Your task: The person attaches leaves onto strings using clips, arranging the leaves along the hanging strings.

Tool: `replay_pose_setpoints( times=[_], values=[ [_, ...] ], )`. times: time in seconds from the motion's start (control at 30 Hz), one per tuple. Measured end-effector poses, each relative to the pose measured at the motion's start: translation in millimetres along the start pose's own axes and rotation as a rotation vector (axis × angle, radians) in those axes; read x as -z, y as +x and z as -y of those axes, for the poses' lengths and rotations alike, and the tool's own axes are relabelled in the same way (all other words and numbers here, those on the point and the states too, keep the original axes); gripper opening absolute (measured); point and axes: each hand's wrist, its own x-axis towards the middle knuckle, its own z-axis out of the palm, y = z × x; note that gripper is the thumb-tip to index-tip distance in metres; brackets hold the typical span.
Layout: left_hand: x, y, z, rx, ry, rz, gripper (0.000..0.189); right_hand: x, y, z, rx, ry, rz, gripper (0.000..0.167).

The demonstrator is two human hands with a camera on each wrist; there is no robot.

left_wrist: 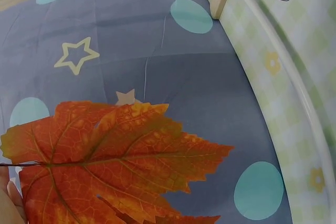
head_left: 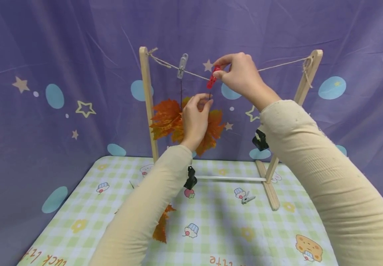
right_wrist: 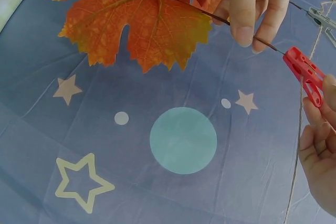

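Note:
My left hand [head_left: 194, 120] pinches the thin dark stem of an orange artificial leaf [right_wrist: 131, 17], which hangs below the fingers. Just above it, my right hand [head_left: 242, 75] holds a red clothespin [right_wrist: 300, 66] between thumb and fingers, at the twine [head_left: 284, 64]. The stem's tip meets the clothespin's nose in the right wrist view; whether it is gripped there I cannot tell. To the left, a grey clothespin [head_left: 182, 66] on the twine holds another orange leaf [head_left: 166, 116] by its stem. My left hand partly covers the leaves.
A wooden frame [head_left: 146, 85] carries the twine, with a white rod [head_left: 231, 179] low across it. On the checked tablecloth [head_left: 218, 221] lie a loose grey clothespin [head_left: 248, 198] and another leaf [head_left: 160, 229], partly behind my left sleeve. A purple curtain [head_left: 78, 44] hangs behind.

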Motion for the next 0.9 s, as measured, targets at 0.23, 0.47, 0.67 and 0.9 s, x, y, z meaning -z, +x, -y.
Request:
replay_pose_setpoints(
  times=[0.23, 0.47, 0.67, 0.9],
  values=[
    [-1.8, 0.3, 0.4, -0.004, -0.004, -0.001, 0.019, -2.9, -0.1, -2.6, 0.043, 0.017, -0.066, 0.033],
    [-1.8, 0.2, 0.6, 0.003, -0.005, -0.002, 0.019, -9.6, -7.1, -3.8, 0.103, 0.054, -0.164, 0.035],
    [-0.9, 0.8, 0.4, 0.003, -0.005, 0.003, 0.02, -11.6, -18.0, -9.9, 0.218, 0.109, -0.314, 0.029],
    [0.6, 1.6, -0.4, 0.002, -0.004, 0.009, 0.019, -15.9, -37.7, -28.3, 0.326, 0.153, -0.427, 0.025]
  ],
)
